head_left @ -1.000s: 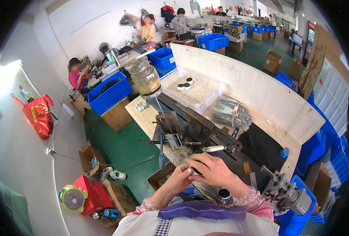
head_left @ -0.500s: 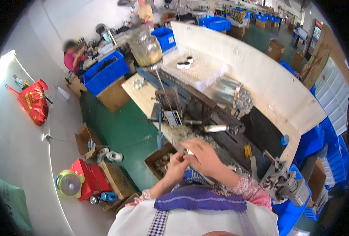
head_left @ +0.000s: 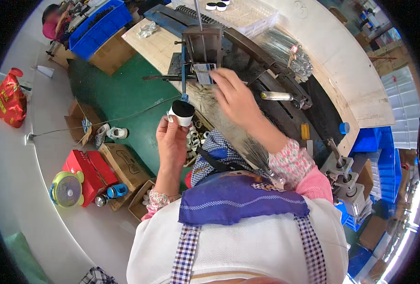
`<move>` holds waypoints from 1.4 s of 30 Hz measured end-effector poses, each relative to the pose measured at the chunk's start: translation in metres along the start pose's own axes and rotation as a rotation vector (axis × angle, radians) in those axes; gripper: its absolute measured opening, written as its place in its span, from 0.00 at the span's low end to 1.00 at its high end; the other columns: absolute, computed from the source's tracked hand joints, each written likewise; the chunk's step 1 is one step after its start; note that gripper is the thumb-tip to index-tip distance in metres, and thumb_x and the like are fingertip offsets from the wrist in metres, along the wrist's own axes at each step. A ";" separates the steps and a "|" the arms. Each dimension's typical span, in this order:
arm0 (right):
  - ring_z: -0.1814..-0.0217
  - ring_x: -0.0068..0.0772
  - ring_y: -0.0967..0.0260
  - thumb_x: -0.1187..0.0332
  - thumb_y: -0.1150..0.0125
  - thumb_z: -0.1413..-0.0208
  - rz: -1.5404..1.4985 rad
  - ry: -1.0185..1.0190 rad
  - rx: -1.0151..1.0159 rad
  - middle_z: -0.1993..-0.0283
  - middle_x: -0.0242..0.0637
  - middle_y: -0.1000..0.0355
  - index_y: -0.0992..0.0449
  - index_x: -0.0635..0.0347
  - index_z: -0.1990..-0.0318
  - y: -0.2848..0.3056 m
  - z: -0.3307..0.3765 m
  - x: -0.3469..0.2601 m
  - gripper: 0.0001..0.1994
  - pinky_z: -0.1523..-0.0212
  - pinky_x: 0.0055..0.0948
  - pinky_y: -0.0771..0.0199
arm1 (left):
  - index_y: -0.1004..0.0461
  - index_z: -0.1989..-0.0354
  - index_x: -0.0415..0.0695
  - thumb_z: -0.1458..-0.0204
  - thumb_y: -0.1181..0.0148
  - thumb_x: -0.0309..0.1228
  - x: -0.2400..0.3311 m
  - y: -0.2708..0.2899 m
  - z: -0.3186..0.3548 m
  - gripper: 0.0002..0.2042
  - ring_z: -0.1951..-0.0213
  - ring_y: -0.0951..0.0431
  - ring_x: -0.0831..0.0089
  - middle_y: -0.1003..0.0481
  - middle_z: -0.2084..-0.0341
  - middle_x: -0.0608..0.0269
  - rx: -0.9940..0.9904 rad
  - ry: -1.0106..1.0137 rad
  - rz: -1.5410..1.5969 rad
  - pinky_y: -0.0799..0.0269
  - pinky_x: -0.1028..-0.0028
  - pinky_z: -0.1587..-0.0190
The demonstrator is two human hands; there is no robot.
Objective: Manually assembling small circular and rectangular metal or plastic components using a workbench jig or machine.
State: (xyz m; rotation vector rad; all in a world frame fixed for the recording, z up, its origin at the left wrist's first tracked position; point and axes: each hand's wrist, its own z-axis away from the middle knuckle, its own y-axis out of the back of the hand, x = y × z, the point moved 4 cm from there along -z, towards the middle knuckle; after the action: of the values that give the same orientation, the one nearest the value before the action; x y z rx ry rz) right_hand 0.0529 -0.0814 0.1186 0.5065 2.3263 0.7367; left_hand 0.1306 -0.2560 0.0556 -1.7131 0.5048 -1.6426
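My left hand (head_left: 171, 142) is closed on a short white cylinder with a black top (head_left: 181, 112), its fingers and thumb round the lower part. It holds the piece up, left of the bench machine. My right hand (head_left: 236, 97) reaches forward over the bench with fingers stretched out and somewhat blurred. Its fingertips are beside a small printed card (head_left: 203, 74) on the machine's dark metal frame (head_left: 203, 42); whether they touch it I cannot tell. Below the held piece, a cardboard box of white ring-like parts (head_left: 191, 146) is partly hidden by my left hand and apron.
A lever with a pale handle (head_left: 277, 96) lies right of my right hand. Behind it are a bundle of metal rods (head_left: 285, 52) and a white crate (head_left: 255, 21) with similar black-topped pieces. A metal clamp-like device (head_left: 344, 177) stands at right, a small fan (head_left: 68, 188) at left.
My hands, together around a small white thing before, are now apart. The left holds the black-topped cylinder up; the right has moved forward to the card. The view has tilted down.
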 end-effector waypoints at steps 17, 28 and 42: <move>0.64 0.34 0.31 0.71 0.36 0.56 0.494 0.237 -0.038 0.66 0.34 0.35 0.27 0.59 0.61 -0.034 -0.026 0.028 0.13 0.68 0.30 0.30 | 0.28 0.62 0.44 0.43 0.43 0.32 -0.017 0.007 -0.020 0.06 0.61 0.25 0.75 0.24 0.60 0.66 -0.028 0.134 0.130 0.29 0.71 0.57; 0.63 0.30 0.32 0.70 0.44 0.58 0.560 0.380 -0.051 0.63 0.31 0.33 0.25 0.59 0.59 -0.023 -0.026 0.025 0.15 0.69 0.26 0.30 | 0.30 0.63 0.46 0.42 0.44 0.34 -0.020 -0.009 -0.018 0.06 0.61 0.26 0.76 0.25 0.61 0.65 0.005 0.108 0.132 0.30 0.74 0.59; 0.72 0.23 0.31 0.68 0.40 0.44 -0.127 -0.258 0.101 0.72 0.35 0.26 0.24 0.62 0.58 0.093 -0.097 -0.030 0.09 0.71 0.20 0.31 | 0.33 0.63 0.45 0.41 0.45 0.33 -0.002 -0.035 -0.051 0.07 0.58 0.26 0.72 0.25 0.61 0.61 -0.086 -0.069 0.132 0.31 0.69 0.51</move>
State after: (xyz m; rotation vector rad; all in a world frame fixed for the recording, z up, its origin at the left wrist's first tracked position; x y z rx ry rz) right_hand 0.0242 -0.0620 0.2517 0.4640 2.1380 0.4668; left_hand 0.0744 -0.2422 0.0767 -1.7528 0.6492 -1.4829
